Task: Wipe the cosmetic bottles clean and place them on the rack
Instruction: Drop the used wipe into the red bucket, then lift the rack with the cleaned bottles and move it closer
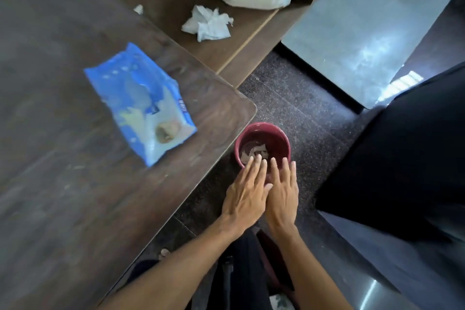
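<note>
ok, left hand [245, 196] and right hand [283, 199] hover side by side over the bin [261, 125] on the floor [289, 98], fingers [256, 171] straight, holding nothing. wipes pack [141, 103] lies on the bench [63, 184].

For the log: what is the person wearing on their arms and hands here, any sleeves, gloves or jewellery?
Nothing shows on either. The left hand and right hand are bare: no gloves, and no ring, watch or bracelet visible. The left forearm and right forearm are uncovered down to the frame's bottom edge, so no sleeve is in view.
</note>
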Demonstrator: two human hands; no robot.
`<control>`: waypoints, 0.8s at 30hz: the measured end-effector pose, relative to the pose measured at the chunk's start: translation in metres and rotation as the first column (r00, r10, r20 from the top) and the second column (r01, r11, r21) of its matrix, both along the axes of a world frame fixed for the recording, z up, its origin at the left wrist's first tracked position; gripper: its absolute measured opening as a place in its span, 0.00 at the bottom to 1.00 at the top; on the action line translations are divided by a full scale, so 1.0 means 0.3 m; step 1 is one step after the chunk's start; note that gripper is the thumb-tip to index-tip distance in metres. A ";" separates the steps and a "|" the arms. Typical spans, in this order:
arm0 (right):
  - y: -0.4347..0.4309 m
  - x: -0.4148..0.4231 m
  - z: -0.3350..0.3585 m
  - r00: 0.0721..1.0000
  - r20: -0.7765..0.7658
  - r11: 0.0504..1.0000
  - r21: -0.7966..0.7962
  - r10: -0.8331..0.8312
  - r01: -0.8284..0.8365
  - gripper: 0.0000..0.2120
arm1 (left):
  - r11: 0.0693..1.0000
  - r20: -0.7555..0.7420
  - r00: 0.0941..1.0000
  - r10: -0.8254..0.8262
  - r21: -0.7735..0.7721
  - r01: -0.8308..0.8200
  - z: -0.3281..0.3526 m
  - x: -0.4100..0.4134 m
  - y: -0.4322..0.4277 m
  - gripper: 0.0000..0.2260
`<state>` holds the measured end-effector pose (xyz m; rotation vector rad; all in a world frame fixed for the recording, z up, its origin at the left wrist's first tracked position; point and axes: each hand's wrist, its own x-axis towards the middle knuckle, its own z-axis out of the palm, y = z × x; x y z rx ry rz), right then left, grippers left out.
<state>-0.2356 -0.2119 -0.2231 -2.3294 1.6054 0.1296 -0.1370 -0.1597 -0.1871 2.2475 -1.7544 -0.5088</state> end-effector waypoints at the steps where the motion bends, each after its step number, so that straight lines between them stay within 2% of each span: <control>1: 0.038 0.004 0.054 1.000 -0.023 1.000 -0.021 0.013 -0.014 0.26 | 0.999 0.014 1.000 -0.009 -0.037 0.009 0.068 0.006 0.042 0.27; 3: 0.120 0.025 0.187 1.000 0.005 0.997 -0.083 0.000 0.000 0.29 | 0.995 0.031 0.998 -0.045 -0.088 0.048 0.209 0.028 0.127 0.27; 6: 0.266 0.080 0.390 0.998 0.004 0.983 -0.174 0.064 -0.062 0.34 | 0.982 0.098 0.994 -0.051 -0.176 0.068 0.392 0.099 0.259 0.26; 10: 0.451 0.177 0.563 0.987 -0.010 0.965 -0.212 0.159 -0.157 0.35 | 0.978 0.193 0.978 0.082 -0.206 -0.041 0.530 0.238 0.458 0.27; 13: 0.574 0.274 0.653 0.960 0.043 0.938 -0.226 0.277 -0.261 0.33 | 0.966 0.207 0.958 0.199 -0.204 -0.157 0.571 0.365 0.631 0.28; 17: 0.676 0.388 0.705 0.907 0.078 0.894 -0.219 0.415 -0.390 0.36 | 0.924 0.189 0.910 0.369 -0.180 -0.338 0.572 0.486 0.830 0.27; 21: 0.796 0.586 0.739 0.777 0.136 0.782 -0.232 0.614 -0.578 0.36 | 0.828 0.213 0.800 0.561 -0.153 -0.539 0.586 0.623 1.055 0.27; 24: 0.860 0.741 0.744 0.668 0.159 0.686 -0.228 0.727 -0.691 0.36 | 0.707 0.227 0.671 0.706 -0.156 -0.690 0.605 0.714 1.209 0.27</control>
